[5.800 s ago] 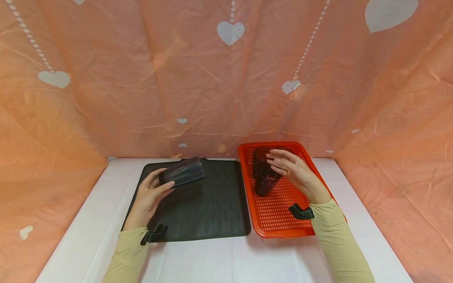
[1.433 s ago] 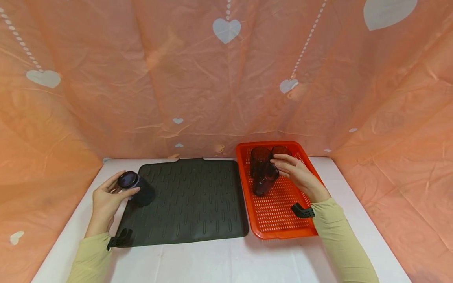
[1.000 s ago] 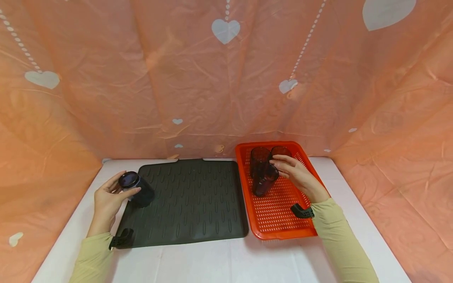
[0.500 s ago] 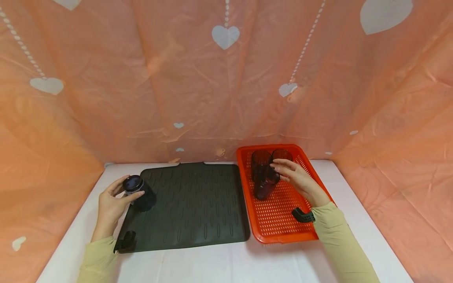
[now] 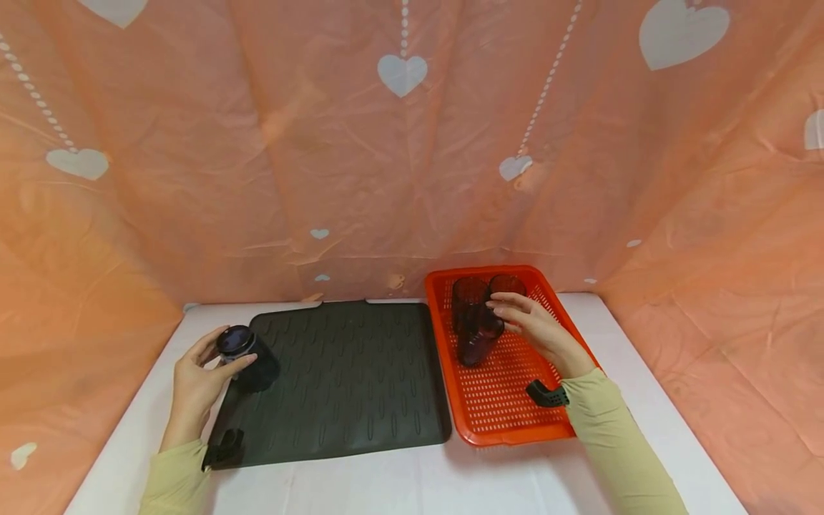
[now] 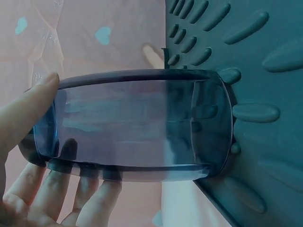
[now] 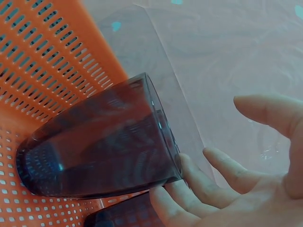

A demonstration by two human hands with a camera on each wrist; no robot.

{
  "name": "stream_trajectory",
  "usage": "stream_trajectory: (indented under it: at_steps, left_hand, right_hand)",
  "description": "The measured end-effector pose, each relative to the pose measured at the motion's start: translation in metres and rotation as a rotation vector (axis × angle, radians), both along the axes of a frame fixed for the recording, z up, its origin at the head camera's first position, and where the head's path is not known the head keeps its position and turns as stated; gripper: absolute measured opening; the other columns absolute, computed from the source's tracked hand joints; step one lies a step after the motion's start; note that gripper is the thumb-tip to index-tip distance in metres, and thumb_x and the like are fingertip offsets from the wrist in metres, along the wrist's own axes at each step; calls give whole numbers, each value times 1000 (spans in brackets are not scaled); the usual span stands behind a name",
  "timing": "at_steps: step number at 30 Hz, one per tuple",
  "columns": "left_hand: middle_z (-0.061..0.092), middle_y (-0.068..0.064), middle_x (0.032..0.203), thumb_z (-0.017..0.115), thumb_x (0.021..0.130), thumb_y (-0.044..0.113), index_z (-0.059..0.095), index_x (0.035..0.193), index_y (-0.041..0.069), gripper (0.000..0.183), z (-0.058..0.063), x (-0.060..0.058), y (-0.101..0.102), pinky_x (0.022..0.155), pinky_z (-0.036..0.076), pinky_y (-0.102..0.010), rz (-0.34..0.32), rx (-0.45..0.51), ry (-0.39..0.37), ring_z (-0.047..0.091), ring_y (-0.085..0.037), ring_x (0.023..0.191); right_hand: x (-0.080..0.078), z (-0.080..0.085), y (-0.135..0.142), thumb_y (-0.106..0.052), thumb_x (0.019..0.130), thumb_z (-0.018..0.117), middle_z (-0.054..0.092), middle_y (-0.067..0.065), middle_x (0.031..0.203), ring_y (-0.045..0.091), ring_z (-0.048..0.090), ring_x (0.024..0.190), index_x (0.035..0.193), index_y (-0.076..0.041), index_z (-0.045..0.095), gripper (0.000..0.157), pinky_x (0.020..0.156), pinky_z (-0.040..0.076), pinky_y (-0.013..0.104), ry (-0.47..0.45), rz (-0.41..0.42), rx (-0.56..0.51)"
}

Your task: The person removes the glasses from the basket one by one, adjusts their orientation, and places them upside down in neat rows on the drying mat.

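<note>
My left hand (image 5: pixel 199 379) grips a dark blue glass tumbler (image 5: pixel 258 370) near its base, thumb on one side and fingers on the other. The tumbler is upside down at the left part of a dark ribbed mat (image 5: pixel 347 379); in the left wrist view its rim end meets the ribs. Over an orange perforated basket (image 5: pixel 515 433), my right hand (image 5: pixel 537 329) has its fingers loosely bent. Its fingertips are right at the rim of a purple-tinted tumbler (image 7: pixel 104 142), with the thumb well apart from it. Two more tumblers, one nearer (image 5: pixel 476 348) and one farther (image 5: pixel 507 283), show in the basket.
Mat and basket lie side by side on a white-covered table (image 5: pixel 360 486). A pinkish-orange sheet (image 5: pixel 347 179) with pale hearts rises behind and along both sides. Each wrist carries a black strap piece, such as the right one (image 5: pixel 546 394).
The left hand has carried the tumbler from a tilted hold above the mat to its left side and turned it base up. Over the last second both hands have barely moved.
</note>
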State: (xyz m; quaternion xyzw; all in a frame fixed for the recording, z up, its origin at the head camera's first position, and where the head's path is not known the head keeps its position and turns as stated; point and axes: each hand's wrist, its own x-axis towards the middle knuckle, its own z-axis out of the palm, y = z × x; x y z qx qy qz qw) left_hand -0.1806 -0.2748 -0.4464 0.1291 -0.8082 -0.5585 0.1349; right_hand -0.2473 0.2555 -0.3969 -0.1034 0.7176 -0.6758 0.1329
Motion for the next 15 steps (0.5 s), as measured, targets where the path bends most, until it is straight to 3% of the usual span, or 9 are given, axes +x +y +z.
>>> stream_trajectory:
  at_steps: [2, 8, 15]
  left_hand:
    - [51, 0, 138, 83, 75, 20, 45, 144, 21, 79, 0, 1, 0, 101, 42, -34, -7, -4, -5, 44, -14, 114]
    - [53, 4, 133, 79, 81, 28, 44, 145, 22, 73, 3, 5, -3, 78, 45, -8, -48, 56, -17, 42, -12, 114]
    - [56, 17, 120, 79, 81, 22, 47, 143, 22, 70, 3, 7, -9, 74, 43, -6, -86, 214, 19, 43, -12, 112]
  right_hand:
    - [1, 0, -1, -14, 99, 52, 34, 28, 144, 23, 44, 124, 143, 8, 29, 54, 111, 22, 51, 0, -3, 5]
    - [1, 0, -1, -14, 97, 55, 37, 25, 144, 33, 35, 132, 143, 7, 32, 55, 110, 24, 48, 7, -12, 46]
    - [1, 2, -1, -16, 95, 59, 37, 21, 145, 33, 35, 132, 143, 3, 35, 57, 110, 24, 50, 8, 0, 95]
